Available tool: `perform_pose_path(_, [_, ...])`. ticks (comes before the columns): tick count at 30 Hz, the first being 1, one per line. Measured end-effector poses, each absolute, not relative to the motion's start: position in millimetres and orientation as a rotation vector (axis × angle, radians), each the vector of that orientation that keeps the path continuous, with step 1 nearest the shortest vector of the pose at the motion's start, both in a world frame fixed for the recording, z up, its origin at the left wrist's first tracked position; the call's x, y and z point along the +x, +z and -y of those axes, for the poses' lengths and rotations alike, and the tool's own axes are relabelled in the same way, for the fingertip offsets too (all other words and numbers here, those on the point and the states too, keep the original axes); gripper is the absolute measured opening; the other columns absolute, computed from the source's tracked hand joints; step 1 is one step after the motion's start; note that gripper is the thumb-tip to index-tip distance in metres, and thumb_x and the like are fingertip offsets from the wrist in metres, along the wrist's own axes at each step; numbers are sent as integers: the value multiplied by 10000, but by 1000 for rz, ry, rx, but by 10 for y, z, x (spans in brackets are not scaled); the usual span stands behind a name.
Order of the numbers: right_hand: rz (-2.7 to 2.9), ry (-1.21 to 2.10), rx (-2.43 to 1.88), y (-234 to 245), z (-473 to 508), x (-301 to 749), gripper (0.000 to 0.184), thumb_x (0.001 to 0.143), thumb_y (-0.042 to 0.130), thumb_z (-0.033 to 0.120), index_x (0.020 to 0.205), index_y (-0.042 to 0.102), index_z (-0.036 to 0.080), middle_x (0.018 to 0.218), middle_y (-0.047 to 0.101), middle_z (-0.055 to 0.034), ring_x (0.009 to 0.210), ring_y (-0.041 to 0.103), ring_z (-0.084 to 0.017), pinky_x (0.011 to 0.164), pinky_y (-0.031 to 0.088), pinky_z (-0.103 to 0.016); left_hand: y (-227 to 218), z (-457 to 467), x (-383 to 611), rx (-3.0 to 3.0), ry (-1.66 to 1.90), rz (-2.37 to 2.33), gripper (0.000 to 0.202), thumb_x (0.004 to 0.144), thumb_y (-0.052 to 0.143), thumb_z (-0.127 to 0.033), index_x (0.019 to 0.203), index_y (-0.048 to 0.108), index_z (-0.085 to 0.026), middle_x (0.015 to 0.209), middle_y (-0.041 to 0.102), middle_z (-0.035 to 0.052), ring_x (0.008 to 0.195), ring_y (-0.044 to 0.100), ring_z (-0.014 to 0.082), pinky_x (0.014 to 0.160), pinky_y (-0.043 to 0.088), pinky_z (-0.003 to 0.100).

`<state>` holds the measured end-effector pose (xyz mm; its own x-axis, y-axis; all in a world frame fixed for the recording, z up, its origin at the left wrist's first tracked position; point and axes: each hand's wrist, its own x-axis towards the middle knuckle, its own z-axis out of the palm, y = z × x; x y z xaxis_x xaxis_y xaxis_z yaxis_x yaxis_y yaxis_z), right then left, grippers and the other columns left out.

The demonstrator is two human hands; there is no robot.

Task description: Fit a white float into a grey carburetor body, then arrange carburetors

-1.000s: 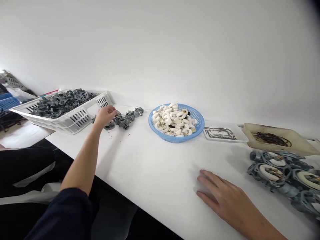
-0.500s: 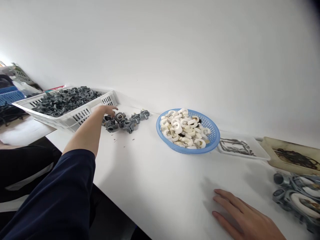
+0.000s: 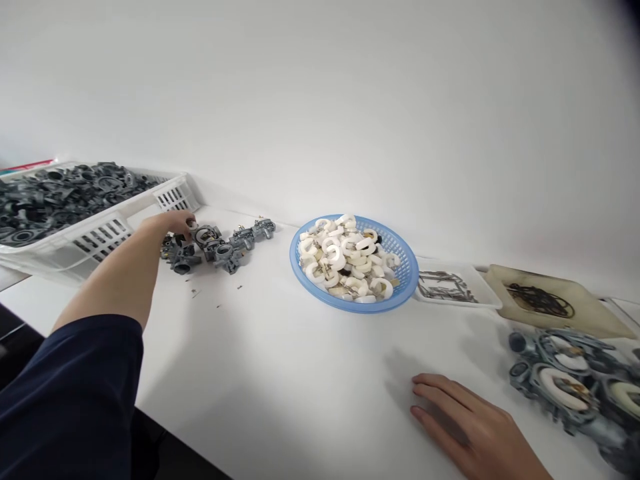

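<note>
Carburetors (image 3: 227, 257) cluster at ten o'clock, where we seem to be picking one; we cannot tell the grip of our left hand (image 3: 175, 223). Our right hand (image 3: 467, 417), at five, is loosely open, empty; next probably calls for lifting one clear.

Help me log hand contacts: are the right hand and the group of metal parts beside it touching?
Apart. The head view shows it: a strip of bare white table lies between the right hand and the metal parts.
</note>
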<state>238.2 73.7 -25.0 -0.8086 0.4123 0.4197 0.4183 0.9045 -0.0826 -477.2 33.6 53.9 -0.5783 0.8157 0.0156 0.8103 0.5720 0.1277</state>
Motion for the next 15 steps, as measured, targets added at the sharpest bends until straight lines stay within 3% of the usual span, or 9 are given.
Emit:
perform_pose_path(4, [2631,43,-628,-212,-723,2377,270,1032,513,370,1000,748,241,1037,789,-42,862,785,-194,711,645,-269,700,-338,-4760,1306,67,-2975,881,804,672,-782,1271,620,-37,1180,640,132,1078,550,302,957,440,373])
perform_pose_path(7, [2651,64,-638,-202,-704,2387,267,1040,502,350,1001,739,233,1051,784,-50,868,782,-194,701,640,-275,939,-344,-4636,1361,67,-3059,977,840,545,-853,1455,510,-94,1333,560,133,1156,516,316,1008,383,368])
perform_pose_path(11, [2695,63,-658,-222,-660,2418,267,1043,494,348,1036,731,226,1112,771,-65,905,780,-206,702,644,-293,1289,-297,-4044,1705,88,-2925,1019,794,476,-920,1459,539,-151,1226,630,37,1161,535,296,1016,343,316])
perform_pose_path(15, [2751,51,-669,-226,-627,2457,283,1045,485,369,1066,731,230,1192,753,-74,958,779,-226,724,660,-323,1411,-129,-3133,1788,134,-2672,916,757,684,-794,1457,560,-217,1072,699,5,996,595,245,934,397,324])
